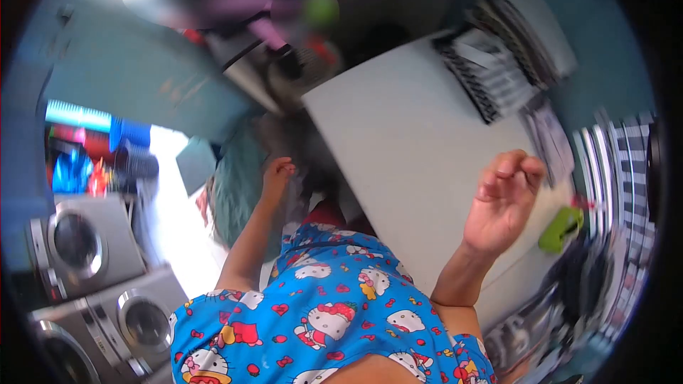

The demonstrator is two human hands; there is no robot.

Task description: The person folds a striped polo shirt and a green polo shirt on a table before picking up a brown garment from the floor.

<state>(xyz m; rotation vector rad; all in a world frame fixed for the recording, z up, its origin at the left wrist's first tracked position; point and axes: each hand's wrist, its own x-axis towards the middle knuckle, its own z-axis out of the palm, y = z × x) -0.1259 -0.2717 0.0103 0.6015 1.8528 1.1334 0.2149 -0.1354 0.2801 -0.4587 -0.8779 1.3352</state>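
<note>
At far left, well apart from the left fingers, grey front-loading washing machines (78, 242) are seen. Just left of those fingers, a dull green cloth (238, 188) is bunched. The left hand (277, 176) is held out past a blue patterned top (331, 313), its fingers loosely curled; whether anything small is enclosed cannot be told. Between the left and right fingers, a white table (388, 142) is spread. Beyond the right fingers, toward the table's far end, black-and-white folded cloths (491, 67) are piled. The right hand (501, 203) is raised over the table, palm turned toward the viewer, fingers half bent; nothing is gripped. Just beyond these fingertips, pale lilac cloth (553, 139) is laid; contact cannot be told. Below and right of them, a bright green item (560, 230) is seen, and farther right, checked cloth (635, 163). The step in hand is judged to be a pause between holds; for folded cloth to be grasped, the right fingers would need to be straightened and brought down.
</note>
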